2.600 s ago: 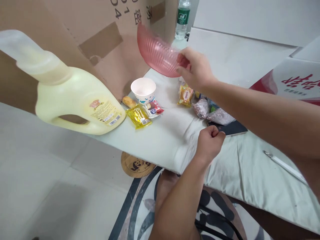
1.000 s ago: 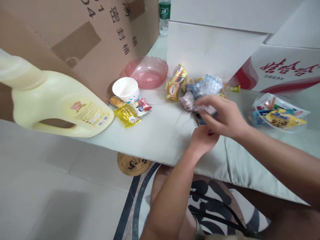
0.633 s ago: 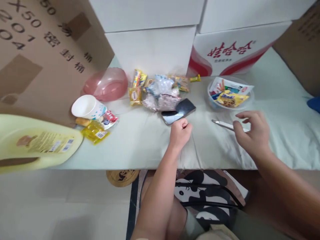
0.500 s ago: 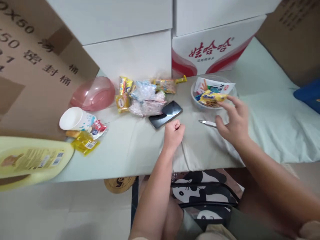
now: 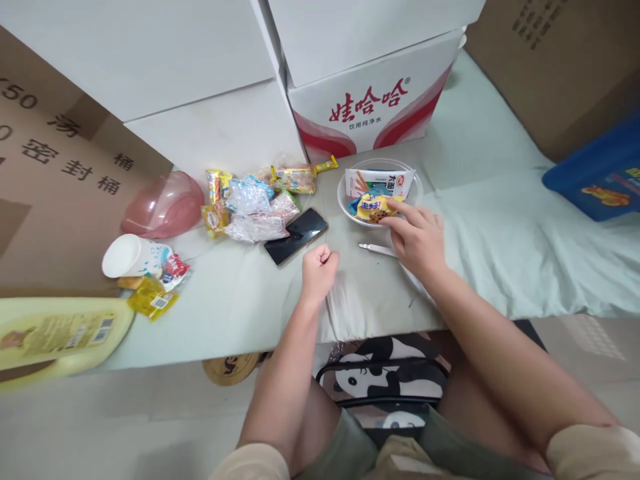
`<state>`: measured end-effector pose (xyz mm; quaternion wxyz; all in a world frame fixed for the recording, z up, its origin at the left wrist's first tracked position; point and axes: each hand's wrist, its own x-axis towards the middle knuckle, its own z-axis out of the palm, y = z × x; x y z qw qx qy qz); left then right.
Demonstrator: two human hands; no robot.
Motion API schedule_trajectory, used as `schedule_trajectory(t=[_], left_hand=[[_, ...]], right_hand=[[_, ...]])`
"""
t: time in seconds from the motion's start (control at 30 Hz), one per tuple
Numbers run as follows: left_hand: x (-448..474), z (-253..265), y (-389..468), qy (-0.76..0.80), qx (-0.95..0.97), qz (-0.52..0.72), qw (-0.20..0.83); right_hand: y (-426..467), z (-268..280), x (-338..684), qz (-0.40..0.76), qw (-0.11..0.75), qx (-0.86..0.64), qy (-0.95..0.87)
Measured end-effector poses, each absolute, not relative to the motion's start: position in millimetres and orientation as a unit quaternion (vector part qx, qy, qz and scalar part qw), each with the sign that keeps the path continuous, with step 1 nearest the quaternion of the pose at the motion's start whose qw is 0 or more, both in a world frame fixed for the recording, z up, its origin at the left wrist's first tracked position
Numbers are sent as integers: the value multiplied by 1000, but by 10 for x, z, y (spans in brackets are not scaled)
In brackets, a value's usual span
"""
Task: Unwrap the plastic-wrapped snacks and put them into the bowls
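A clear plastic bowl (image 5: 344,201) on the cloth holds a white snack packet (image 5: 370,180) with a picture of sticks, and a yellow snack packet (image 5: 376,208) in front of it. My right hand (image 5: 419,239) reaches over the bowl's near right side, thumb and fingers closed at the yellow packet's right edge. A white-handled metal tool (image 5: 376,249), like a small knife, lies below the bowl, partly hidden by that hand. My left hand (image 5: 320,270) rests on the cloth in a fist, nothing visible in it, just below a black phone (image 5: 297,237).
Several wrapped snacks (image 5: 255,203) are heaped behind the phone. Leftward sit a pink translucent bowl (image 5: 163,207), a tipped paper cup (image 5: 135,257), wrappers (image 5: 153,297) and a yellow bottle (image 5: 65,333). White boxes (image 5: 370,100) stand behind; a blue container (image 5: 600,173) is far right.
My view has swung to the right. My right hand's fingers have come together at the yellow packet's edge. My left fist keeps its place beside the phone.
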<state>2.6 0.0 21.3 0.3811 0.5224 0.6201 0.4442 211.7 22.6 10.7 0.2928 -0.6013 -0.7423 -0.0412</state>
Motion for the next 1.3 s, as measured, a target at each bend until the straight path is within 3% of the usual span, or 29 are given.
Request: schedule_trajectory(t=[0.47,0.73,1.1,1.3], left_hand=[[-442,270,-80,623,505,495,336],[-622,234,-131,625,501,507,317],[-691,230,-148,628,503,520,286],[-1259,371,-204,711,461,500,179]], right_hand=[[161,48,2031,-22,320,-582,-747],[308,-65,2264,-21,494,-607,-622],[204,-88,2108,-67,419,-561,-711],[-131,23,1675,-48,402,-528,-747]])
